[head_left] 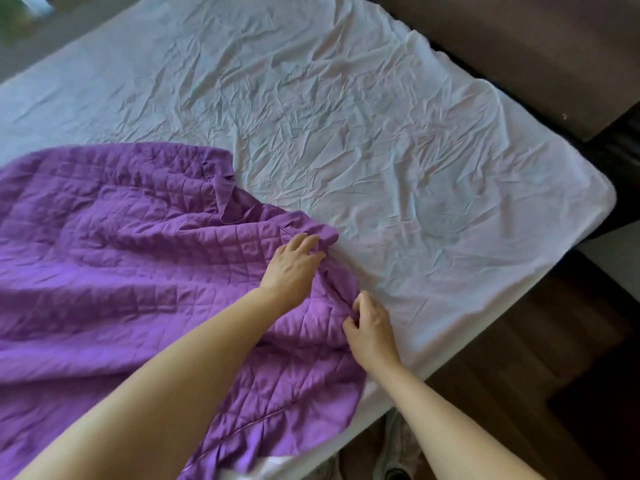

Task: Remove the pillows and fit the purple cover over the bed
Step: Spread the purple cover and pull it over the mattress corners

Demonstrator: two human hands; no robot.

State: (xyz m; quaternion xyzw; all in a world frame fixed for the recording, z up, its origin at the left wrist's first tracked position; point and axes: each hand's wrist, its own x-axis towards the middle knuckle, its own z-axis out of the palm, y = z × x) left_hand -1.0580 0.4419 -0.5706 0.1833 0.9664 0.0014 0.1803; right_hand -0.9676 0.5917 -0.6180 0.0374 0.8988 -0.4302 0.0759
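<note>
The purple cover [121, 254] lies rumpled over the left, near part of the bed [585, 216], quilted side up. Its frilled edge hangs off the bed's near side by my left forearm. My left hand [291, 268] rests on the cover's bunched right edge, about halfway across the bed, and its fingers [306, 241] are curled into the gathered fabric and grasping it. Just to the right and nearer the bed's edge, my right hand [372, 336] pinches the same edge of the cover between thumb and fingers [350, 325]. To the right of both hands, the rest of the bed shows a creased white sheet [381, 133] up to its far right corner. Dark wooden floor [554, 341] runs along the bed's right, near side.
</note>
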